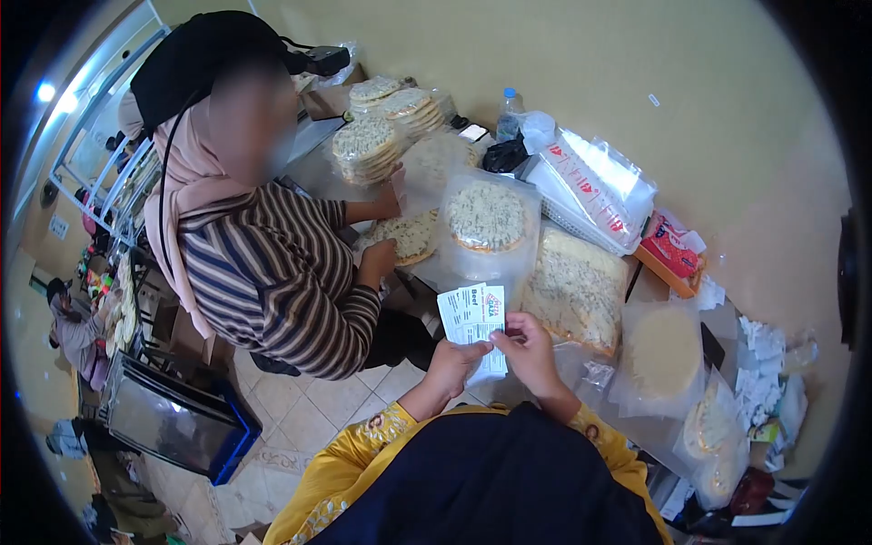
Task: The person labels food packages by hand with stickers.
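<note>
Several white printed labels (pixel 472 318), one reading "Beef", are held in front of my body. My left hand (pixel 450 368) grips their lower left side, and my right hand (pixel 531 350) pinches them at the right edge. Just beyond them, a round topped flatbread (pixel 488 216) lies on clear plastic film. To the right of it sits a large bag of topped flatbreads (pixel 572 286). A pale round flatbread (pixel 663 354) in plastic is farther right.
At the left, a co-worker in a striped top (pixel 282 272) handles another flatbread (pixel 404 238). Behind are stacked flatbreads (pixel 365 150), a water bottle (pixel 510 113), a white basket (pixel 590 213) and a red box (pixel 674 250).
</note>
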{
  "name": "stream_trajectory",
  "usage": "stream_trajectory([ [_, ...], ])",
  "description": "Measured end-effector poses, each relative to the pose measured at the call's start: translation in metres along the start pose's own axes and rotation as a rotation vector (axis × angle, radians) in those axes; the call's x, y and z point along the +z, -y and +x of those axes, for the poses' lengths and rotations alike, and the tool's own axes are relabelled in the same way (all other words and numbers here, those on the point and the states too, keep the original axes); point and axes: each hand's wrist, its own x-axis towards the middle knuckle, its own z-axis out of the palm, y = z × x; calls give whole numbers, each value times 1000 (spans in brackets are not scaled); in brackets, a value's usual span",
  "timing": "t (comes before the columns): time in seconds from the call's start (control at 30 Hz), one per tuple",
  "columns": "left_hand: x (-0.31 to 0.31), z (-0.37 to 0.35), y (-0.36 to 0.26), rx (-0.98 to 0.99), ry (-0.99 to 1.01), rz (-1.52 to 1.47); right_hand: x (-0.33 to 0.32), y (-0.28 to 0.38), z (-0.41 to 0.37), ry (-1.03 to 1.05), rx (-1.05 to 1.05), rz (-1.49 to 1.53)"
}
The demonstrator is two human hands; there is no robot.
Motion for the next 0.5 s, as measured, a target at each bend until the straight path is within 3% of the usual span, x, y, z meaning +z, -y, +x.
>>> stream_trajectory([
  [0.2, -34, -1, 10, 18, -51, 57, 27, -50, 12, 25, 104, 159],
  [0.37, -49, 1, 7, -72, -65, -59, 30, -41, 23, 32, 215, 247],
  [0.5, -47, 6, -2, -106, -59, -177, 28, -40, 33, 17, 186, 265],
])
